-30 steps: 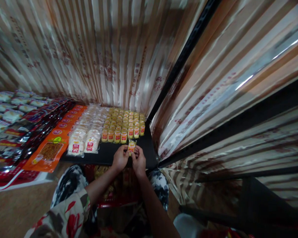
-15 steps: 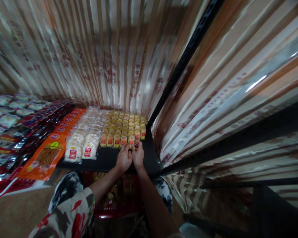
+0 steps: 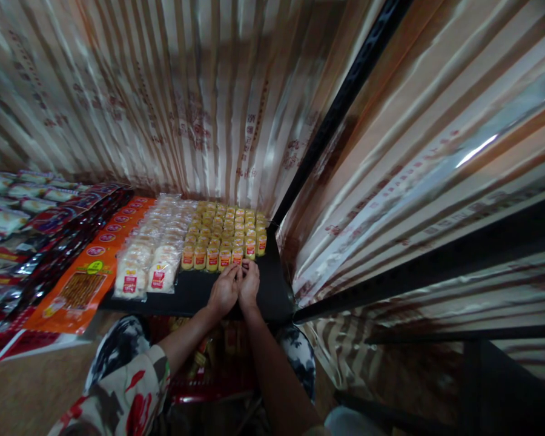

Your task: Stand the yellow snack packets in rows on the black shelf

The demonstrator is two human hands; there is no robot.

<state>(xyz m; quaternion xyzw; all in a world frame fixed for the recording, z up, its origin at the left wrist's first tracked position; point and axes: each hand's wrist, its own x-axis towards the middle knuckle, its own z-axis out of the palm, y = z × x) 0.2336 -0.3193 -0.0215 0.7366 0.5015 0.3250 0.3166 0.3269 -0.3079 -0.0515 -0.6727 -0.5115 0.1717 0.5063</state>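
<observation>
My left hand and my right hand are side by side at the front of a block of small yellow snack packs with red-and-white labels. On both hands the fingers are bent inward and pressed together, their tips meeting just below one front-row pack. Whatever may be between the fingertips is hidden. The yellow packs stand upright in close rows on a black shelf. Left of them lie two rows of clear-wrapped white round crackers with red labels.
Further left is an orange snack bag, then dark shiny packets and white packets. A black post rises at the shelf's right corner. Striped plastic sheeting hangs behind. Below, a red basket holds more yellow packs.
My hands have drawn slightly down and back from the front row, with the fingertips closer together. The view has shifted slightly. The rows look otherwise the same.
</observation>
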